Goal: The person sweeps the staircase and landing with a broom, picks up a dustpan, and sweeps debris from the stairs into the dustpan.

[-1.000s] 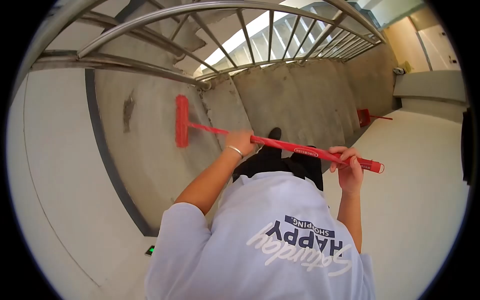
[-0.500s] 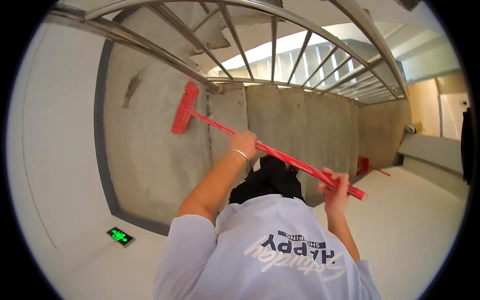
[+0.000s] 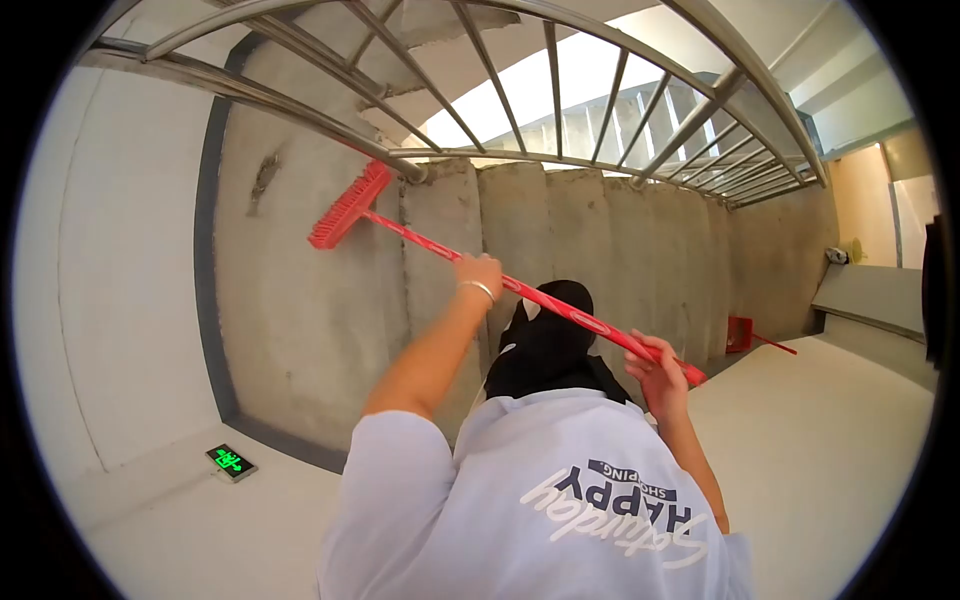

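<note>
A red push-type broom (image 3: 432,246) runs slantwise across the head view. Its bristled head (image 3: 350,205) is over the grey concrete landing, close to the foot of the metal railing; whether the bristles touch the floor I cannot tell. My left hand (image 3: 478,272), with a bangle at the wrist, is closed round the handle partway along. Near the handle's upper end, my right hand (image 3: 660,372) grips it with thumb and fingers, and the tip sticks out beyond.
Concrete stairs (image 3: 580,215) run off to the right from the landing. A metal railing (image 3: 555,90) borders them at the top. Far right stands a red dustpan (image 3: 740,334) with a thin handle. White walls (image 3: 120,250) flank the landing, with a green exit sign (image 3: 231,462) low left.
The broom head has swung left and slightly up, its bristle end nearer the left wall. My right hand has shifted a little left with the handle, and my left hand slightly up.
</note>
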